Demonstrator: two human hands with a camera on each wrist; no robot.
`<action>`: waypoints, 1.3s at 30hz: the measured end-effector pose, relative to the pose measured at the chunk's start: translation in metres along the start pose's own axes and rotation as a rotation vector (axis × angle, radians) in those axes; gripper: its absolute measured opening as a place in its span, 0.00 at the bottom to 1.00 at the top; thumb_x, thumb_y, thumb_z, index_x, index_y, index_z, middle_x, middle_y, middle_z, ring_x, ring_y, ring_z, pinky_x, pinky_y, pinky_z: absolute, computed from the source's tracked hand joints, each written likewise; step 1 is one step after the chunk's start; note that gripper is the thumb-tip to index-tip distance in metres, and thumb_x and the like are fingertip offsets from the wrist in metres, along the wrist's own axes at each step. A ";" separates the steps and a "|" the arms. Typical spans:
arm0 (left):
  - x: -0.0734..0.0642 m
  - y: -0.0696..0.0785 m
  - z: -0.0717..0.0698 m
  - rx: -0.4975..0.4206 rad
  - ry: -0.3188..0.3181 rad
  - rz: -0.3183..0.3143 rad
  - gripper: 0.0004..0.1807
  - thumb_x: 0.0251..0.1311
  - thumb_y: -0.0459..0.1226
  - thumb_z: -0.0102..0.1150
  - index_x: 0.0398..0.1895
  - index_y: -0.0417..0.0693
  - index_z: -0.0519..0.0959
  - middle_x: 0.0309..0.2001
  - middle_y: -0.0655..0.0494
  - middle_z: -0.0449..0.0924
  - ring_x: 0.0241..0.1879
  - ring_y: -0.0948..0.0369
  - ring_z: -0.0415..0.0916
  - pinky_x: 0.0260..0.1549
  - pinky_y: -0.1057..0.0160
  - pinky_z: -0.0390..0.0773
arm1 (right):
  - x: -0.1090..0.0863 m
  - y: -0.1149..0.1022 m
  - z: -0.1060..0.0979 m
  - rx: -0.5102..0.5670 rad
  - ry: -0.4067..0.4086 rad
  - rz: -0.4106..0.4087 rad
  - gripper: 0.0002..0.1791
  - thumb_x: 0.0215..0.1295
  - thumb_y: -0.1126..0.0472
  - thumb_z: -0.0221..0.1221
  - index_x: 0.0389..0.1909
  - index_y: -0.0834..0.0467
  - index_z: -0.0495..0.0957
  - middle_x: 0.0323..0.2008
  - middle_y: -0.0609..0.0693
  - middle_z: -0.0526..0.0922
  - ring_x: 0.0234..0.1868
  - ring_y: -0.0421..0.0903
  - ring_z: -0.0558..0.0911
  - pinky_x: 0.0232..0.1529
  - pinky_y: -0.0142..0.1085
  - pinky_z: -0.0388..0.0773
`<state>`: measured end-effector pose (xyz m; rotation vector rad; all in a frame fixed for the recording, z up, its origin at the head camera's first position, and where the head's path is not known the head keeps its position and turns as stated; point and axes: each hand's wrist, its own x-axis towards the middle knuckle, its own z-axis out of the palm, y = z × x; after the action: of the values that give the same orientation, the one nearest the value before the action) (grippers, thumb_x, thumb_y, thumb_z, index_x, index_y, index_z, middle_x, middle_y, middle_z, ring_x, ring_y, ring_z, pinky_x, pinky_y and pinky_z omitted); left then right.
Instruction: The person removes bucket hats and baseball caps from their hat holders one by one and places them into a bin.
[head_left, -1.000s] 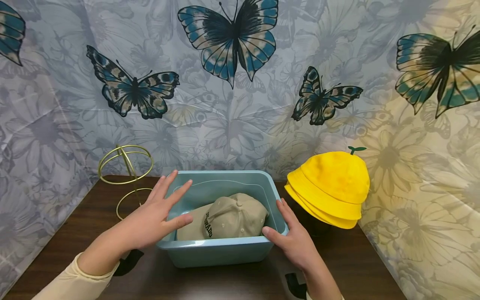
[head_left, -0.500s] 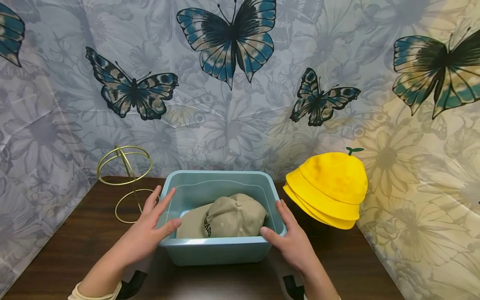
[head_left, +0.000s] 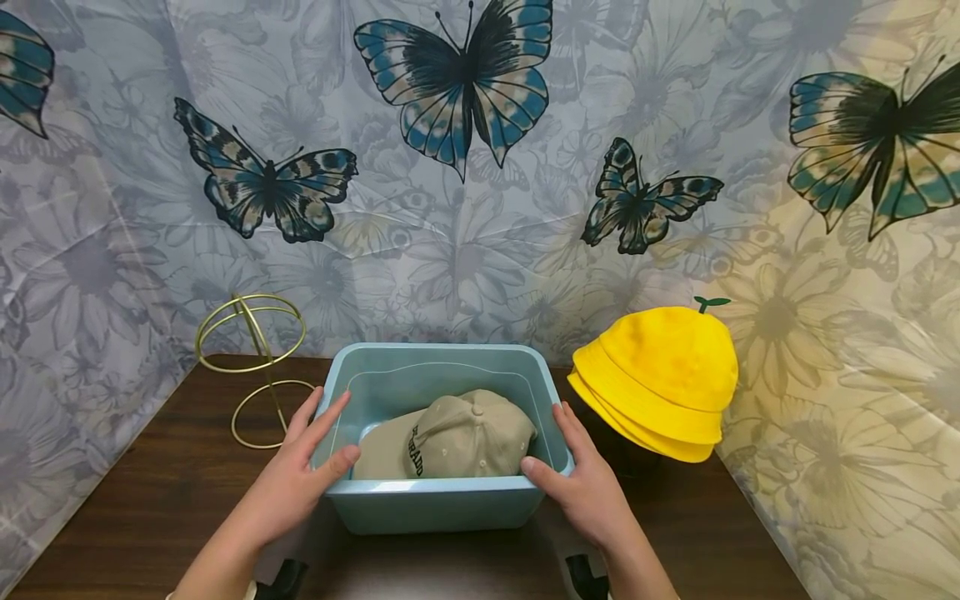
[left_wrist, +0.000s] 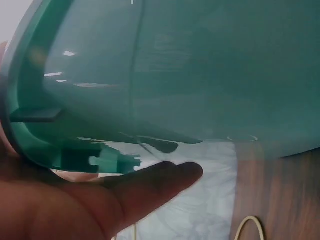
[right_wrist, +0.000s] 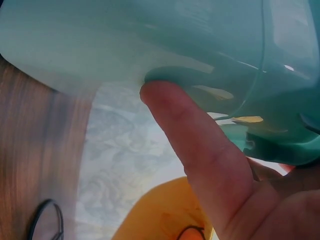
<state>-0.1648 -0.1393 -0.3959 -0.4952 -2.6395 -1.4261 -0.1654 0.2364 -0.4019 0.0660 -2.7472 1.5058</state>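
A light blue plastic bin (head_left: 442, 510) stands on the table between my hands. Inside lies a beige baseball cap (head_left: 472, 433) with dark lettering, its brim toward the left. At the bin's left end my left hand (head_left: 296, 479) holds the rim, thumb over the edge and fingers along the outside. My right hand (head_left: 588, 487) grips the opposite end the same way, thumb on the front right corner. Up close in the right wrist view, one finger (right_wrist: 180, 125) lies under the rim against the outer wall (right_wrist: 100, 45). The left wrist view has fingertips (left_wrist: 190, 172) beside the wall.
A gold wire hat stand (head_left: 253, 333) rises behind my left hand. At the right, near my right hand, a yellow bucket hat (head_left: 660, 375) with a green sprout sits raised above the dark wooden table (head_left: 172, 467). A butterfly-print cloth (head_left: 465, 275) hangs close behind.
My left hand came down from over the bin's left side and moved outward onto its rim. My right hand, the bin and the cap stayed nearly in place.
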 end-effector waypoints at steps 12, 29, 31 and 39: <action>0.003 -0.005 0.005 0.004 0.025 -0.051 0.39 0.69 0.50 0.58 0.78 0.47 0.58 0.79 0.44 0.35 0.72 0.32 0.44 0.55 0.26 0.59 | 0.000 -0.001 0.001 0.003 0.005 0.008 0.51 0.62 0.39 0.65 0.80 0.46 0.50 0.79 0.46 0.43 0.76 0.61 0.48 0.64 0.68 0.54; 0.003 -0.008 0.007 0.008 0.065 -0.127 0.47 0.62 0.54 0.65 0.76 0.39 0.58 0.79 0.47 0.39 0.73 0.36 0.46 0.58 0.28 0.57 | -0.001 0.000 0.004 0.002 0.017 0.015 0.51 0.61 0.38 0.65 0.80 0.45 0.50 0.79 0.46 0.43 0.76 0.61 0.49 0.64 0.67 0.56; 0.002 -0.008 0.007 0.005 0.059 -0.135 0.48 0.62 0.54 0.65 0.77 0.39 0.57 0.80 0.48 0.39 0.73 0.36 0.46 0.58 0.28 0.57 | -0.002 0.000 0.005 -0.009 0.020 0.014 0.51 0.61 0.38 0.65 0.80 0.46 0.50 0.79 0.46 0.44 0.75 0.61 0.49 0.63 0.67 0.56; 0.004 -0.009 0.004 -0.017 0.059 -0.132 0.49 0.62 0.54 0.65 0.78 0.40 0.56 0.80 0.52 0.38 0.73 0.37 0.44 0.57 0.27 0.56 | -0.002 -0.004 0.006 -0.015 0.033 0.008 0.51 0.61 0.37 0.64 0.80 0.46 0.50 0.79 0.47 0.44 0.75 0.61 0.49 0.63 0.66 0.58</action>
<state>-0.1715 -0.1398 -0.4043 -0.2804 -2.6593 -1.4752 -0.1629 0.2289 -0.4021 0.0295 -2.7362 1.4748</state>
